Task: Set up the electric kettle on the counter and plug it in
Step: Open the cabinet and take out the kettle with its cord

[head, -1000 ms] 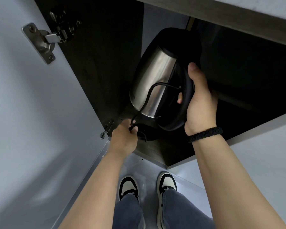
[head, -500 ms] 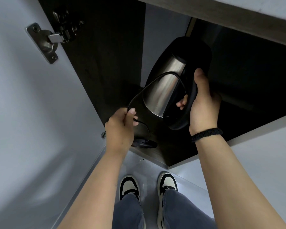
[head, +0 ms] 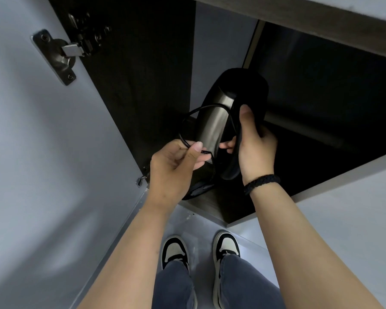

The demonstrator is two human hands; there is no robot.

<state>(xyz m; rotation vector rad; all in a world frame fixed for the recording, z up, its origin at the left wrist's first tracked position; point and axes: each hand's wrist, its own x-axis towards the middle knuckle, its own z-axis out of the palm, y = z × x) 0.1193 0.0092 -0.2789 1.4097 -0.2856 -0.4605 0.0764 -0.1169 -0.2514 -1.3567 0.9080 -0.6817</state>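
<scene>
A steel electric kettle (head: 212,126) with a black lid and handle hangs in front of the open lower cupboard. My right hand (head: 254,148) grips its black handle, thumb along the top. My left hand (head: 176,166) pinches the black power cord (head: 187,121), which loops up across the kettle's side. Below my left hand the black kettle base (head: 201,189) shows partly, low at the cupboard's front edge; whether it rests on the floor of the cupboard I cannot tell.
The grey cupboard door (head: 42,163) stands open at the left, with a metal hinge (head: 62,54) near its top. The cupboard interior (head: 321,97) is dark. A countertop edge (head: 321,25) runs across the top right. My shoes (head: 225,244) stand on the grey floor.
Both hands have risen. The kettle moved up and to the right, away from its base. My left hand lifted the cord higher, and the loop now lies across the kettle's side.
</scene>
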